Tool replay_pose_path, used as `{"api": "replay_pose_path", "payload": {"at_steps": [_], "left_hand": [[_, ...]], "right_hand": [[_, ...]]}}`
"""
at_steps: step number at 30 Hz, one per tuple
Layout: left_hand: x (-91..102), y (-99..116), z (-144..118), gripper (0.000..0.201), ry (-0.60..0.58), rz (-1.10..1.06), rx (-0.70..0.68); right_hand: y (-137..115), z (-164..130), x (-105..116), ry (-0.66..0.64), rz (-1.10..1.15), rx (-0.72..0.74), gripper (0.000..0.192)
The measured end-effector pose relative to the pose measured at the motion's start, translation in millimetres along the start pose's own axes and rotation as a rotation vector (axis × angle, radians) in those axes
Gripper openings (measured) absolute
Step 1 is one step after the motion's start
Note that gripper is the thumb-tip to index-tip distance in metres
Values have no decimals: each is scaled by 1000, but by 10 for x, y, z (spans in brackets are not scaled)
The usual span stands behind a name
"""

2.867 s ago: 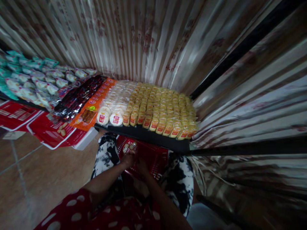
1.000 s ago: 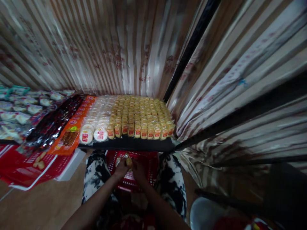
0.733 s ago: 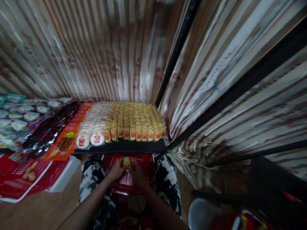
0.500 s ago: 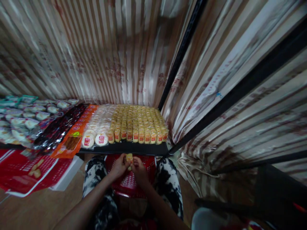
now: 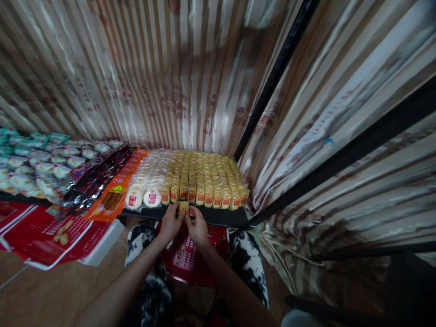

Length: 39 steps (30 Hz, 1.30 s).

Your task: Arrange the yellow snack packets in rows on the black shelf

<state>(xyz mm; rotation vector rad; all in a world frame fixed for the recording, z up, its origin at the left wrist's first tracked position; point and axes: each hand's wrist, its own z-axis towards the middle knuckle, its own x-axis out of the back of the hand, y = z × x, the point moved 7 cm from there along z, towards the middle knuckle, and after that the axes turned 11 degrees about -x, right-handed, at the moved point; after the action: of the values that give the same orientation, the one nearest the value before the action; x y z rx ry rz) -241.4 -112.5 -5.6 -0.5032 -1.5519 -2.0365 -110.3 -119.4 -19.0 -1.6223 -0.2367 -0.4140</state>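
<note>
A small wrapped yellow snack [image 5: 184,207] is held upright between my two hands, at the front edge of the black shelf [image 5: 218,216]. The closed fingers of my left hand [image 5: 173,222] grip its left side, and my right hand [image 5: 197,225] pinches it from the right. Just behind it stand packed rows of similar yellow snacks [image 5: 207,177] with red labels. To their left are clear-wrapped round white crackers [image 5: 152,198]. Below my hands, a red perforated basket [image 5: 194,261] sits between my knees.
Left along the shelf lie an orange snack packet [image 5: 111,200], dark shiny packets [image 5: 95,181] and many white-and-green packets [image 5: 44,168]. A red printed bag [image 5: 68,240] hangs at the front left. Black poles [image 5: 265,109] and striped curtains [image 5: 163,81] enclose the back and right.
My hands have lifted the yellow snack up and forward, from over the red basket to the shelf's front edge. The camera view has shifted slightly left.
</note>
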Motion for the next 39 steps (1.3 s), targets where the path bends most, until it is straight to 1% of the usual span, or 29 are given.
{"api": "replay_pose_path", "payload": {"at_steps": [5,10,16,22,27,29,33,36,39], "left_hand": [[-1,-4,82,39,15,55,-1],[40,2,129,39,38,88,13],[90,53,233,37,60,153,-39],[83,168,285,36,95,249,-27],[64,190,293,38,113,346,23],[47,179,308,37,117,342,23],[10,133,329,36,149,268,12],[-15,96,323,35,182,209,9],[-61,56,312,32,171,203,41]], "right_hand": [[-17,112,-54,11,-4,26,33],[-36,190,-134,40,-35,42,35],[-71,208,-201,77,-21,119,41],[-14,228,-142,157,-126,207,42],[-68,270,-62,136,-266,259,47],[-87,289,-47,116,-315,274,50],[-90,313,-42,108,-391,321,53],[-67,320,-48,111,-403,359,53],[-32,331,-39,136,-401,367,50]]}}
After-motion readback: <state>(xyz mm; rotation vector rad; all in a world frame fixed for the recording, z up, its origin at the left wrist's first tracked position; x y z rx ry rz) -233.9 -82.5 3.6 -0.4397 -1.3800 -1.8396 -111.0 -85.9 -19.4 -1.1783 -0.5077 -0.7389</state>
